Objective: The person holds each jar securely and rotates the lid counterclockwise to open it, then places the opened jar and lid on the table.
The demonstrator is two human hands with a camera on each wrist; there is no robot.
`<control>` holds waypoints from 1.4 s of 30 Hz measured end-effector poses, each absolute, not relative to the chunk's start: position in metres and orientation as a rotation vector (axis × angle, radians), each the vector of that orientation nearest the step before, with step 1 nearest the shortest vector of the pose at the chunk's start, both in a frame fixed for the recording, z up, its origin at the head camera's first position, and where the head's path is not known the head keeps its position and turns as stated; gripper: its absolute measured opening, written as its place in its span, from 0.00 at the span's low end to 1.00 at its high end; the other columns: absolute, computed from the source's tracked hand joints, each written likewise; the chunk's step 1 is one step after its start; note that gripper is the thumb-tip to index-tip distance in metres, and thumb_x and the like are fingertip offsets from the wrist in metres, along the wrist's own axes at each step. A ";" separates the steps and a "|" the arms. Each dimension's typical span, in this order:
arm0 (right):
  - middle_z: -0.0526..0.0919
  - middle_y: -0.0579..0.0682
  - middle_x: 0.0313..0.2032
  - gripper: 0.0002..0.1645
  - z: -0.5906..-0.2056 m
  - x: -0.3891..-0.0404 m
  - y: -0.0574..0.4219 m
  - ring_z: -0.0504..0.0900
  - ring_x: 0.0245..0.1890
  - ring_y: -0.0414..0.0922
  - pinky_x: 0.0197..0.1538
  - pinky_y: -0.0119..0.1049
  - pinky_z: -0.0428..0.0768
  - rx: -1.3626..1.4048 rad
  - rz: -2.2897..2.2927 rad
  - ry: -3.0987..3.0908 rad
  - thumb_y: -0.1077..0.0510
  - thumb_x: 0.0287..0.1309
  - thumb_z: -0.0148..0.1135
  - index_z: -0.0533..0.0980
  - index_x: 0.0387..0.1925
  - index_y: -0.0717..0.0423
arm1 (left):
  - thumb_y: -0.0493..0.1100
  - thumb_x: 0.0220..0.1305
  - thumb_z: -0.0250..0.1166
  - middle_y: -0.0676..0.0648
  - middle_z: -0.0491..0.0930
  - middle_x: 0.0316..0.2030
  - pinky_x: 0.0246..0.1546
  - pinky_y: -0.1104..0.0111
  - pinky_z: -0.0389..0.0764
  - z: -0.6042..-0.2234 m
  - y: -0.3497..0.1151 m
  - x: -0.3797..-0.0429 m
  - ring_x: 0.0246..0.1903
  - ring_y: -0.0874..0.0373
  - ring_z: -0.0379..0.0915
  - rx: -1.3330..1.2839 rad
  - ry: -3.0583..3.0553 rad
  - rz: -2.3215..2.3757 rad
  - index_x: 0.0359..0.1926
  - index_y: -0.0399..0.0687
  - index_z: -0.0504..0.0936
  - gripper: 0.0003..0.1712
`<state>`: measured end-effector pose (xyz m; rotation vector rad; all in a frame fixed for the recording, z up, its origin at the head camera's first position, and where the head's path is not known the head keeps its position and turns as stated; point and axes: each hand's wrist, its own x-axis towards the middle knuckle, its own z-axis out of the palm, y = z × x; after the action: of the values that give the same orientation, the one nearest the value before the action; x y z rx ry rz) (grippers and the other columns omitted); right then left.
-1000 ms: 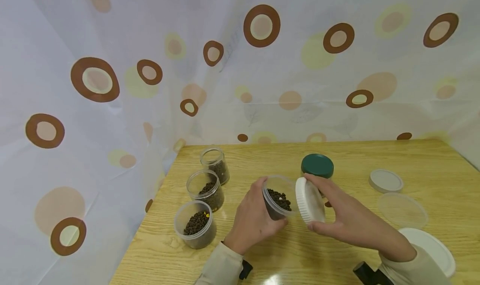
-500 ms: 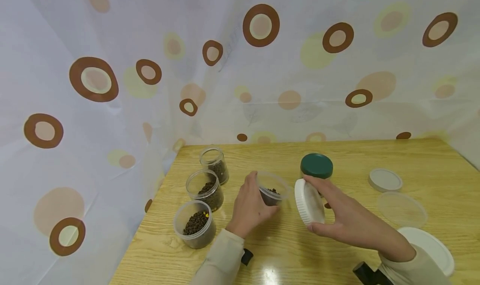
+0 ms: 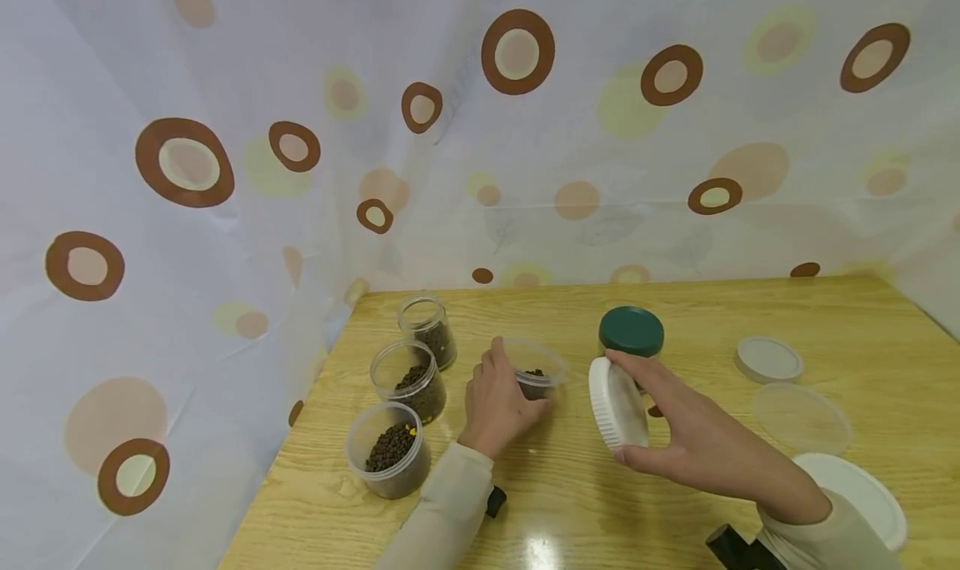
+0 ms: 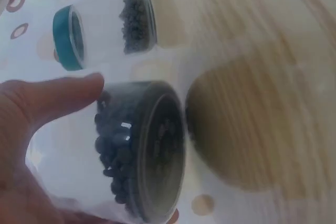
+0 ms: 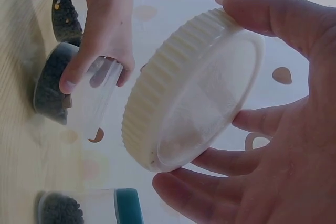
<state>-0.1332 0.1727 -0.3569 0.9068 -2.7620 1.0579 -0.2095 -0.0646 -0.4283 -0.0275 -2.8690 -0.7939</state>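
Note:
My left hand (image 3: 495, 407) grips a clear plastic jar (image 3: 538, 377) part filled with dark brown pellets, its mouth uncovered. In the left wrist view the base of this jar (image 4: 163, 156) shows close to the wooden surface; whether it touches cannot be told. My right hand (image 3: 701, 437) holds a white screw lid (image 3: 617, 403) by its ribbed edge, on its side, thumb and fingers at opposite edges. In the right wrist view the lid's smooth face (image 5: 210, 103) is turned toward the palm. Behind the lid stands a green-lidded jar (image 3: 632, 331), also holding pellets.
Left of my left hand stand three uncovered jars with pellets: a near jar (image 3: 390, 452) with a yellow bit in it, a middle jar (image 3: 411, 382) and a far jar (image 3: 429, 332). On the right lie a small lid (image 3: 768, 359), a translucent disc (image 3: 801, 418) and a large white lid (image 3: 855, 499).
My left hand has carried the jar leftward and away from me, apart from the white lid, and the jar has become more upright. The right hand with the lid has stayed nearly still.

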 end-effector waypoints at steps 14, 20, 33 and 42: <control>0.65 0.55 0.69 0.54 -0.359 -0.131 0.177 0.76 0.60 0.52 0.46 0.35 0.81 0.892 1.052 -2.770 0.41 0.57 0.70 0.50 0.77 0.40 | 0.55 0.45 0.81 0.33 0.70 0.54 0.37 0.52 0.83 -0.440 -0.073 -0.218 0.48 0.38 0.77 0.267 -2.799 -0.762 0.68 0.36 0.58 0.57; 0.65 0.55 0.69 0.55 -0.358 -0.132 0.176 0.76 0.60 0.52 0.46 0.36 0.81 0.888 1.034 -2.780 0.40 0.56 0.69 0.50 0.77 0.40 | 0.54 0.51 0.78 0.30 0.61 0.67 0.42 0.50 0.83 -0.433 -0.074 -0.208 0.56 0.35 0.74 0.210 -2.818 -0.701 0.74 0.35 0.54 0.59; 0.64 0.56 0.70 0.54 -0.361 -0.132 0.179 0.75 0.61 0.53 0.46 0.35 0.82 0.899 1.058 -2.799 0.39 0.57 0.69 0.50 0.77 0.43 | 0.58 0.68 0.61 0.53 0.70 0.68 0.71 0.54 0.66 -0.415 -0.056 -0.222 0.73 0.49 0.58 -0.721 -2.636 0.465 0.61 0.56 0.77 0.24; 0.64 0.56 0.70 0.54 -0.361 -0.131 0.182 0.76 0.59 0.52 0.46 0.36 0.82 0.878 1.030 -2.832 0.38 0.57 0.68 0.50 0.77 0.39 | 0.48 0.67 0.64 0.50 0.64 0.71 0.74 0.56 0.61 -0.423 -0.063 -0.225 0.75 0.47 0.54 -0.691 -2.841 0.441 0.67 0.50 0.72 0.29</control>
<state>-0.1309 0.1821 -0.3610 0.8783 -2.8315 1.0295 -0.2254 -0.0633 -0.4228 -0.6907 -2.8411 0.4409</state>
